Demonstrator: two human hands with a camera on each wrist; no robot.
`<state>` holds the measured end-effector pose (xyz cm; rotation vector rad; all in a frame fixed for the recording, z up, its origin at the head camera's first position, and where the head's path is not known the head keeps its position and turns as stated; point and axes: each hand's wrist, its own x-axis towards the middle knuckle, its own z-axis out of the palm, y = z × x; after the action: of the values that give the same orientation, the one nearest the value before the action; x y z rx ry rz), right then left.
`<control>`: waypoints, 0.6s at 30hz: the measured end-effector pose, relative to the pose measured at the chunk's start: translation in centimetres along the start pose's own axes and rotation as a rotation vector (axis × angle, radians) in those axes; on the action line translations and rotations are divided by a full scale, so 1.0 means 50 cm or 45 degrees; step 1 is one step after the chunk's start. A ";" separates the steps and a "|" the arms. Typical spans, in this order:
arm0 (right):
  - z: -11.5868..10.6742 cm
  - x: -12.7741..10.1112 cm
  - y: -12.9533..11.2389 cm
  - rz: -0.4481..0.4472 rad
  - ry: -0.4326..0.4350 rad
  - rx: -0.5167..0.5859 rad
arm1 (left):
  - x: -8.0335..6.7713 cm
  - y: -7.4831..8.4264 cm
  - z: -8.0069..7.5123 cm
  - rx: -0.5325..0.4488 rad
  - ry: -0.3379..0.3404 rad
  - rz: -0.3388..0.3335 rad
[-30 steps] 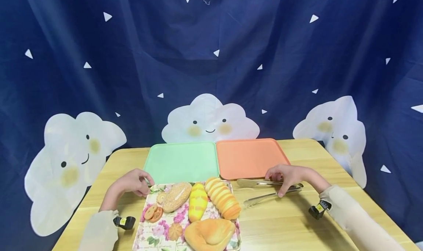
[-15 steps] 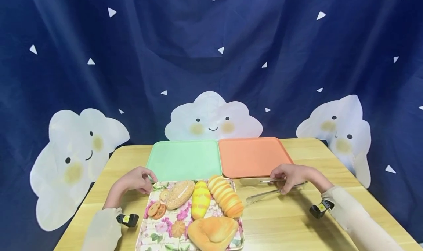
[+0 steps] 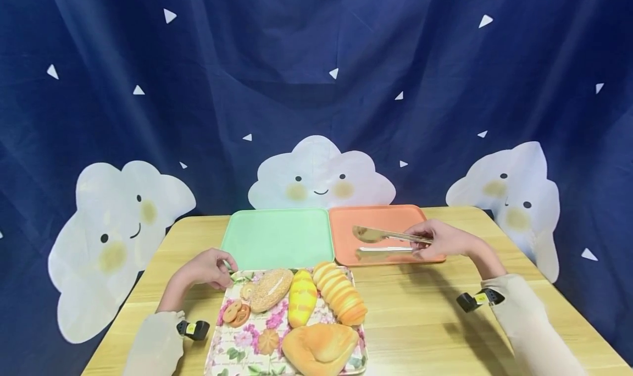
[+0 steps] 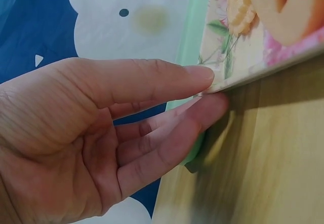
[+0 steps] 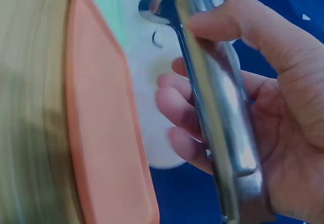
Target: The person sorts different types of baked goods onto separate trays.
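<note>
Head view: metal tongs are off the table. Half a second ago they lay on it with the right hand over them; now they're up in that hand, tips toward 9 o'clock, the two arms apart. Right wrist view confirms the grip: thumb one side, fingers the other, tongs between. Position is 2 o'clock of the floral tray; they overlap the orange tray in head view, can't tell if directly above it. My read: tool pickup done, tongs touching no food yet. Left hand hasn't shifted much: thumb and fingers pinch the floral tray's corner at 10 o'clock, likely steadying it. Load on that tray looks unchanged: sesame bun at 11, yellow bun at 1, striped roll at 2, folded bread at 4, flower-shaped cookie between 7 and 8, round cookies at 9. Farther out, green tray at 12, orange at 1 to 2, both with no food on them. Blue cloud-print curtain behind.
</note>
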<state>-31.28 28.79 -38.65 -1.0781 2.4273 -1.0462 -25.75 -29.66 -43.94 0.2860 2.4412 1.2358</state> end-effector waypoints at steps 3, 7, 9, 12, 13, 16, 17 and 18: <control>0.012 0.027 -0.018 0.012 0.080 -0.037 | -0.002 0.003 0.002 0.013 0.005 -0.021; 0.030 0.066 -0.043 -0.011 0.144 0.011 | 0.001 0.005 0.005 0.014 0.011 -0.032; 0.038 0.082 -0.054 -0.015 0.159 0.031 | 0.003 0.003 0.006 0.009 0.011 -0.028; 0.046 0.101 -0.067 -0.008 0.154 0.016 | 0.005 0.000 0.007 0.004 0.007 -0.020; 0.049 0.106 -0.070 -0.013 0.146 0.005 | 0.005 -0.001 0.007 0.001 0.005 -0.017; 0.054 0.115 -0.076 -0.036 0.118 -0.043 | 0.004 -0.003 0.006 -0.007 -0.003 -0.011; 0.055 0.117 -0.077 -0.049 0.113 -0.065 | 0.004 -0.003 0.005 -0.009 -0.005 -0.008; 0.056 0.119 -0.079 -0.059 0.099 -0.069 | 0.004 -0.004 0.005 -0.011 -0.004 -0.005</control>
<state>-31.79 21.22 -37.57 -1.1366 2.5169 -1.0614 -25.83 -29.53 -44.26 0.2809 2.4317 1.2433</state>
